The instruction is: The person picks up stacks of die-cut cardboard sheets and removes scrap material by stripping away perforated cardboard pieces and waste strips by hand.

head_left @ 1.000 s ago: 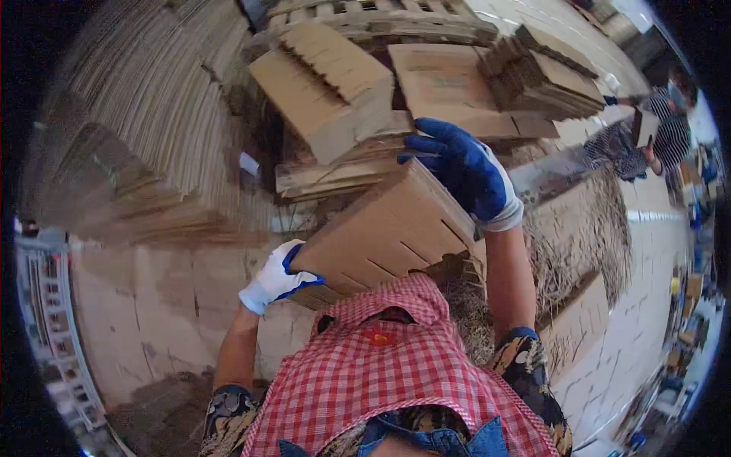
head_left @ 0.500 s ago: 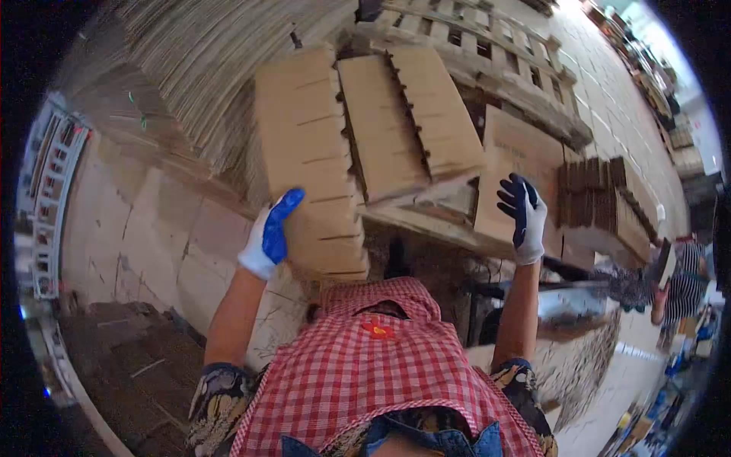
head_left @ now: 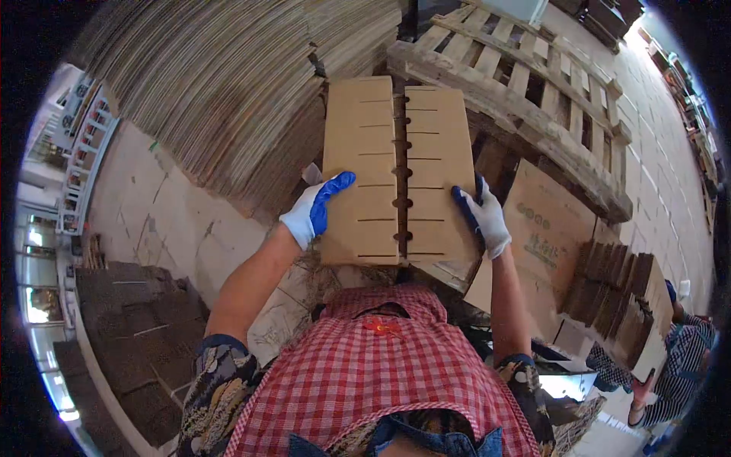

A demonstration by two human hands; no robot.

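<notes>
Two slotted cardboard divider pieces lie side by side in front of me, the left piece [head_left: 346, 152] and the right piece [head_left: 442, 164]. Their notched edges face each other across a narrow dark gap. My left hand [head_left: 316, 207], in a white glove with blue coating, grips the outer edge of the left piece, thumb on top. On the opposite side my right hand [head_left: 486, 217], gloved the same way, clasps the outer edge of the right piece. Its fingers are partly hidden along that edge. Whether each piece is several sheets thick cannot be made out.
Tall stacks of flat cardboard [head_left: 221, 91] rise at the upper left. A wooden pallet [head_left: 525, 84] lies upper right, near a printed carton [head_left: 544, 228] and bundled dividers [head_left: 609, 297]. Dark cardboard [head_left: 129, 327] lies lower left. Another person [head_left: 678, 373] works at the right.
My right hand has moved from open and apart onto the right piece's edge. The cardboard, earlier fanned out at an angle on the right, now stands as two straight, parallel pieces.
</notes>
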